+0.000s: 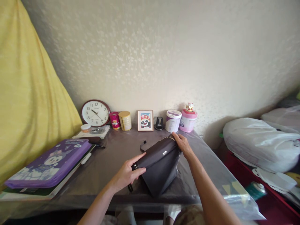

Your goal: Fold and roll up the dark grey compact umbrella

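Observation:
A dark grey bag with a small metal tag lies on the plastic-covered table, its strap curling out behind it. My left hand grips the bag's near left corner, fingers curled round the edge by a black buckle. My right hand pinches the far right end of the bag's top, fingers closed on the fabric.
Along the wall stand a round clock, two small tins, a framed panda picture, a white tub and a pink jar. A purple case lies on books at left. White plastic bags sit at right.

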Demonstrator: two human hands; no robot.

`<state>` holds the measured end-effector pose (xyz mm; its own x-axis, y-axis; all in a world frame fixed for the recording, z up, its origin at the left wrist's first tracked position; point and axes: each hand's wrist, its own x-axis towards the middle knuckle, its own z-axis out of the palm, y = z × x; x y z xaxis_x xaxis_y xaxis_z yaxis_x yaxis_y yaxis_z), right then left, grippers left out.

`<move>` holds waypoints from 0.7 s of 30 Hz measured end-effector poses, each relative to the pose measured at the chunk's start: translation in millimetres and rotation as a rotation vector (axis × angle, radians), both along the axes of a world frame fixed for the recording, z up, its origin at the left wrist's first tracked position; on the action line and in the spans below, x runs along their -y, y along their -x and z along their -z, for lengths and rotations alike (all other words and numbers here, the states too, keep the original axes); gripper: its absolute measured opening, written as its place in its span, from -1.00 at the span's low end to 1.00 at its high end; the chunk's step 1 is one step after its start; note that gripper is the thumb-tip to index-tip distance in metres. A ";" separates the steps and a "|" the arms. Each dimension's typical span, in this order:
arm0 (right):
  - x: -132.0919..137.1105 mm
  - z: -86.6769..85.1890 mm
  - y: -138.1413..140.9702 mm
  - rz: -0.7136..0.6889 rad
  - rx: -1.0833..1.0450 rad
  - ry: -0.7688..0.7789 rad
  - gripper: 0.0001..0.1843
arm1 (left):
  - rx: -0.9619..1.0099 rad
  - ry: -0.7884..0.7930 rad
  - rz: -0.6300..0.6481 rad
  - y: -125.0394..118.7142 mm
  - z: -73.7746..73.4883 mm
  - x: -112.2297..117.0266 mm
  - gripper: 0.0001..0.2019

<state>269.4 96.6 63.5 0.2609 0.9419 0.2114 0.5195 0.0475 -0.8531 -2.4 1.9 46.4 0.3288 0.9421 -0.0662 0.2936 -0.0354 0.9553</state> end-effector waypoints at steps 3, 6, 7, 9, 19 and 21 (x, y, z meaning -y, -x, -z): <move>-0.2 0.4 -4.2 -0.059 -0.150 -0.035 -0.47 | 0.040 -0.017 -0.024 2.9 -1.3 -3.2 -0.37; 0.0 1.1 -10.1 -0.056 -0.296 -0.008 -0.51 | 0.084 -0.044 -0.060 6.5 -1.8 -6.5 -0.39; 0.7 1.6 -12.6 -0.060 -0.340 0.010 -0.53 | 0.101 -0.053 -0.076 7.7 -1.9 -7.5 -0.40; 3.1 3.2 -18.1 -0.109 -0.410 0.042 -0.57 | 0.137 -0.070 -0.117 9.9 -2.1 -9.3 -0.41; 17.5 19.2 -21.0 -0.582 -0.397 0.353 -0.64 | 0.276 -0.122 -0.251 19.2 0.9 -19.5 -0.35; 17.3 21.0 -17.7 -0.606 -0.418 0.388 -0.64 | 0.288 -0.126 -0.252 20.2 2.7 -21.2 -0.35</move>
<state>287.1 79.2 42.5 -0.3301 0.9305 -0.1588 0.1354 -0.1198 -0.9835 -22.6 23.1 43.7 0.0743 0.9905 0.1158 0.0289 -0.1182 0.9926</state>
